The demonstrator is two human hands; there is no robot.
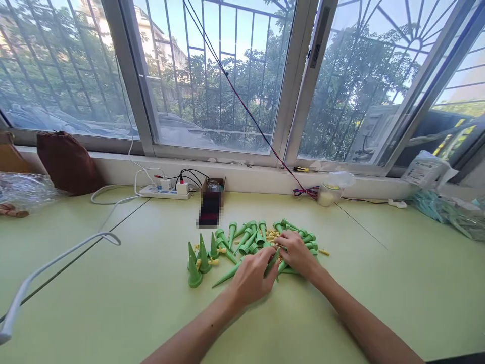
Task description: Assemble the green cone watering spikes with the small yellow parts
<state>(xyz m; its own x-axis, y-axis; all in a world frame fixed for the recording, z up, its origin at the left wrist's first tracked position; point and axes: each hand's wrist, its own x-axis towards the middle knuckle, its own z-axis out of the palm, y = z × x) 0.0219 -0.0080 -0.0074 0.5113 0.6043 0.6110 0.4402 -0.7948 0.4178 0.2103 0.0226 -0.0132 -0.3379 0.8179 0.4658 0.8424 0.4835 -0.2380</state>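
Note:
My left hand [252, 275] is closed around a green plastic spike [273, 260], a hollow cone like a plant-watering spike. Close beside it, my right hand [297, 252] has its fingers bent in a pinch near the spike's end. What lies between those fingertips is hidden. Around both hands spreads a pile of similar green spikes [248, 240], mostly lying on their sides. Small yellow valve-like pieces [271, 234] are scattered among them. To the left, several green cones [203, 258] stand upright, points up, with yellow pieces [214, 262] sticking out of their sides.
The pale green table [144, 293] runs to a windowsill. Behind the pile are a power strip [164, 192], a small box [220, 189] and a lidded jar [328, 194]. A white cable [49, 265] arcs at left, near a brown bag [68, 162]. Plastic packaging [439, 205] lies right.

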